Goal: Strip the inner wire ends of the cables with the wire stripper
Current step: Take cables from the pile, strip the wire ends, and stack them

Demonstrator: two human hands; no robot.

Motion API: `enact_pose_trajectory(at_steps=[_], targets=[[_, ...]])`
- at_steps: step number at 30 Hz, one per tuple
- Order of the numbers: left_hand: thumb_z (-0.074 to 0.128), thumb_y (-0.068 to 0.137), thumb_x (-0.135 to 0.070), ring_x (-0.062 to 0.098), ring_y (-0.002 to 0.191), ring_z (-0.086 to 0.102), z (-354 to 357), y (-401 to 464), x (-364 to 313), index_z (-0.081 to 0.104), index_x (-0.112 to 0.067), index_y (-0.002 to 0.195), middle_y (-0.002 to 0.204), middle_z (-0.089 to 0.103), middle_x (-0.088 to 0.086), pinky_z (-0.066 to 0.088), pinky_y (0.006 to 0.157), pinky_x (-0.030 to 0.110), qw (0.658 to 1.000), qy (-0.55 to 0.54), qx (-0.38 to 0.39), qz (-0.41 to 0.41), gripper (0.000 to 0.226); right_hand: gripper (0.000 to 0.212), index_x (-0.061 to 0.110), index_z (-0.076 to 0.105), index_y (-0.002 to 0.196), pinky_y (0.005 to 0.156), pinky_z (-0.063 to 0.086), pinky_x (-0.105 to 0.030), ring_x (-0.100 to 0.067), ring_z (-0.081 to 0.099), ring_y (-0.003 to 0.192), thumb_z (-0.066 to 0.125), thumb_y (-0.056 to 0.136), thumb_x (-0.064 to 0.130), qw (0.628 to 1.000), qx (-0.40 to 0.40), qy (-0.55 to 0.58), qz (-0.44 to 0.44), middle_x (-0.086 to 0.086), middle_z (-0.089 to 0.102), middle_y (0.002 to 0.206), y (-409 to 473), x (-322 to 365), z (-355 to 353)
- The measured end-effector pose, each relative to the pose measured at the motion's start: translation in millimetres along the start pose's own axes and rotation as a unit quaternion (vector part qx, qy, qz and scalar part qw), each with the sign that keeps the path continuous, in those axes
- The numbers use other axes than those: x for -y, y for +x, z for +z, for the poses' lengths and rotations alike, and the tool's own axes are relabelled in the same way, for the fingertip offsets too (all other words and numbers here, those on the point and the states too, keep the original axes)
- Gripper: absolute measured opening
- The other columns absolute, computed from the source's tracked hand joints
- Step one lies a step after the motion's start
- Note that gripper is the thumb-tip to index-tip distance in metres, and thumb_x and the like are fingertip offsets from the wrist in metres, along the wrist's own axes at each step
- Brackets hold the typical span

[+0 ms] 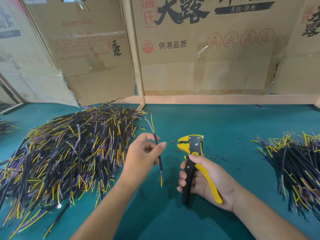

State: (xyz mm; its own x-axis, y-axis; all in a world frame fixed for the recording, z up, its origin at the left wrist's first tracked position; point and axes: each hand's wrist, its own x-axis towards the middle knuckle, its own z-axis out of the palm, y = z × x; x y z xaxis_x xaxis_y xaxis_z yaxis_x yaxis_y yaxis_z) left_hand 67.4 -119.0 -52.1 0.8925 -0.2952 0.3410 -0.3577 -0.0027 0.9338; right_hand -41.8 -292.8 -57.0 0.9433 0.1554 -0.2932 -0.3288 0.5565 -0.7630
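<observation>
My left hand (142,156) pinches a single black cable (160,160) between thumb and fingers, holding it nearly upright above the green table (225,129). Yellow and purple inner wires fan out at both of its ends. My right hand (204,181) grips the handles of a yellow and black wire stripper (192,153), whose jaws point left toward the cable with a small gap between them. A large heap of black cables (69,153) with yellow and purple wire ends lies to the left.
A second pile of cables (294,163) lies at the right edge. Small bits of stripped insulation (223,158) are scattered around the stripper. Cardboard boxes (207,49) and a wooden frame (136,66) wall off the back of the table.
</observation>
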Motion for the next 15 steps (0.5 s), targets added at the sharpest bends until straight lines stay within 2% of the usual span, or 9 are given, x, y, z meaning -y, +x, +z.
enact_pose_trajectory(at_steps=[3, 8, 12, 15], targets=[[0.074, 0.090, -0.020, 0.013, 0.044, 0.048, 0.2, 2.1, 7.2, 0.059, -0.012, 0.095, 0.056, 0.055, -0.004, 0.043, 0.049, 0.021, 1.000, -0.007, 0.003, -0.016, 0.017, 0.031, 0.003, 0.058, 0.096, 0.075, 0.055, -0.050, -0.033, 0.053, 0.069, 0.062, 0.091, 0.033, 1.000, 0.002, 0.001, 0.001, -0.018, 0.050, 0.080, 1.2, -0.5, 0.4], [0.071, 0.082, -0.038, 0.015, 0.044, 0.046, 1.9, 3.0, 8.5, 0.058, -0.032, 0.085, 0.054, 0.053, -0.007, 0.042, 0.047, 0.024, 0.999, 0.044, 0.020, -0.008, 0.015, 0.032, 0.002, 0.061, 0.094, 0.077, 0.055, -0.050, -0.033, 0.053, 0.070, 0.062, 0.093, 0.034, 1.000, 0.008, 0.000, -0.004, -0.018, 0.051, 0.080, 2.8, -1.6, -2.2], [0.071, 0.083, -0.036, 0.012, 0.042, 0.042, 0.9, 2.5, 6.3, 0.057, -0.032, 0.087, 0.053, 0.050, -0.007, 0.038, 0.045, 0.022, 0.999, 0.035, 0.009, -0.005, 0.016, 0.033, 0.002, 0.061, 0.094, 0.078, 0.056, -0.051, -0.033, 0.054, 0.069, 0.065, 0.090, 0.035, 1.000, 0.008, -0.001, -0.006, -0.018, 0.051, 0.080, 4.0, -1.9, -2.5], [0.072, 0.089, -0.027, 0.013, 0.043, 0.039, -0.9, 2.8, 6.3, 0.055, -0.025, 0.095, 0.051, 0.048, -0.008, 0.035, 0.044, 0.021, 0.999, 0.042, -0.002, 0.004, 0.018, 0.032, 0.002, 0.062, 0.093, 0.077, 0.055, -0.050, -0.033, 0.053, 0.069, 0.065, 0.090, 0.034, 1.000, 0.006, -0.004, -0.007, -0.018, 0.051, 0.080, 4.5, -1.4, -2.1]])
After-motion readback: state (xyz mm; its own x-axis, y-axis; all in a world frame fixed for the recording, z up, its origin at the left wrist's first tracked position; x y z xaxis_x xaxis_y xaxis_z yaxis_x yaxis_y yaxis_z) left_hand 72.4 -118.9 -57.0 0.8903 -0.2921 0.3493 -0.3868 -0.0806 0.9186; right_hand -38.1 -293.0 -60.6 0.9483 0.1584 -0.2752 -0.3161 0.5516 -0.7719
